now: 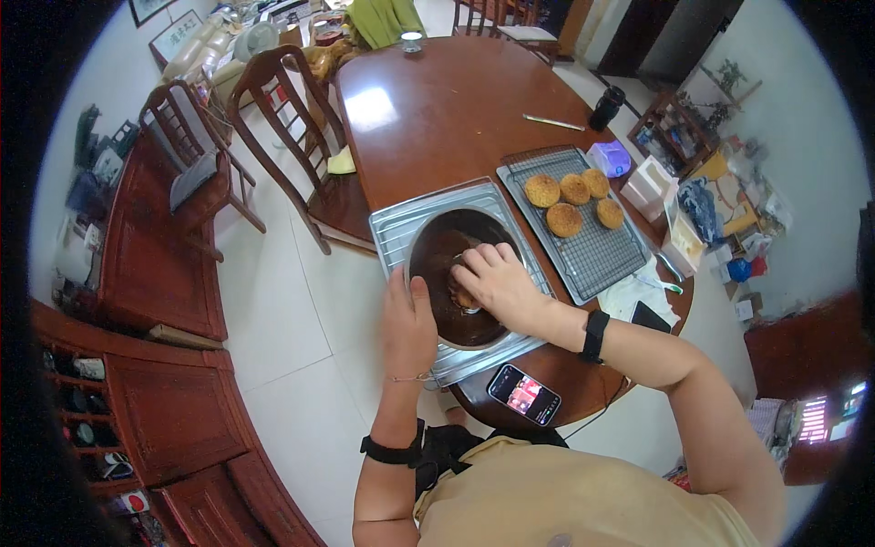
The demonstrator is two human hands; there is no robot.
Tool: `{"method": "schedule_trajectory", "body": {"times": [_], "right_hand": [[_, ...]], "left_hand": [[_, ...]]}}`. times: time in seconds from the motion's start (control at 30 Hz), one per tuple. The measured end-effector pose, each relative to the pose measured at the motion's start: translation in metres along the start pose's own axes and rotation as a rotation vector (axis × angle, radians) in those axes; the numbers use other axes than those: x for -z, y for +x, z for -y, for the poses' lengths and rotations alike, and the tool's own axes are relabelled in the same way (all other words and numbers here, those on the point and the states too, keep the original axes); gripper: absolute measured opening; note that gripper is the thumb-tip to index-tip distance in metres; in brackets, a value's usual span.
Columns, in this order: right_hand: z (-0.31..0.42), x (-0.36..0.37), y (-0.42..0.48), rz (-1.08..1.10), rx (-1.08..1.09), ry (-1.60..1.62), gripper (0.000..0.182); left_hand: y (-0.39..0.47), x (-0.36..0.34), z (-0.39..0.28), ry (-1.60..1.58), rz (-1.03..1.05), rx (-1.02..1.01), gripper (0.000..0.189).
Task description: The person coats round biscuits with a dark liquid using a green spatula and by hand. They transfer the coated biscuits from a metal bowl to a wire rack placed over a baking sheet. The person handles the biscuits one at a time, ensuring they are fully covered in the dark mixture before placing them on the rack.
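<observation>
A large round bowl or pot with a dark inside stands on a silver metal tray with a wire rack. My right hand reaches down into it, fingers bent over a brownish round item with a pale or shiny rim; the fingers hide most of it, so whether they grip it is unclear. At the bowl's left side is my left hand, upright, its fingers near the rim; contact with the rim cannot be told. To the right, several round golden-brown cakes sit on a dark wire rack over a second tray.
A lit phone lies at the near table edge. Right of the trays are a white cloth, a dark phone, a purple packet and open boxes. A dark bottle and a chair stand farther off.
</observation>
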State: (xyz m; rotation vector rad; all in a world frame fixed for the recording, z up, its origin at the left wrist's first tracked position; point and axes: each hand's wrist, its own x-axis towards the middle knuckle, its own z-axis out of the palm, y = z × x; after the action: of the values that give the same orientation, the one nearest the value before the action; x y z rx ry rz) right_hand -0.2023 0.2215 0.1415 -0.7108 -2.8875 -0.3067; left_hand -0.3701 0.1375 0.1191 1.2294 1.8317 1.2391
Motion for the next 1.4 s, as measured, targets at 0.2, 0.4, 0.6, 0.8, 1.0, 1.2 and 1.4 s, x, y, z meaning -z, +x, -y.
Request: {"method": "schedule_trajectory", "body": {"times": [0.2,0.4,0.6,0.8,1.0,1.2,1.4], "right_hand": [[-0.01,-0.002,-0.002,-0.026,0.158,0.097,0.039],[-0.021,0.006,0.001,-0.01,0.338,0.192,0.048],[-0.017,0.011,-0.007,0.005,-0.258,0.257,0.062],[-0.001,0.002,-0.005,0.097,-0.326,0.139,0.065],[0.0,0.003,-0.003,0.044,-0.042,-0.105,0.054],[0.001,0.014,0.003,0.065,0.32,-0.12,0.054],[-0.02,0.024,0.003,-0.058,-0.17,0.577,0.075]], "left_hand": [[0.001,-0.002,-0.005,-0.009,-0.004,-0.05,0.057],[0.002,-0.005,-0.002,-0.009,-0.014,-0.063,0.058],[0.002,0.0,-0.009,-0.022,-0.015,-0.021,0.059],[0.003,-0.001,-0.005,-0.022,-0.025,-0.038,0.06],[0.001,-0.003,-0.006,-0.001,-0.026,-0.045,0.059],[0.001,-0.006,-0.004,0.023,0.006,-0.032,0.058],[0.001,-0.006,-0.001,-0.027,-0.03,-0.052,0.057]]}}
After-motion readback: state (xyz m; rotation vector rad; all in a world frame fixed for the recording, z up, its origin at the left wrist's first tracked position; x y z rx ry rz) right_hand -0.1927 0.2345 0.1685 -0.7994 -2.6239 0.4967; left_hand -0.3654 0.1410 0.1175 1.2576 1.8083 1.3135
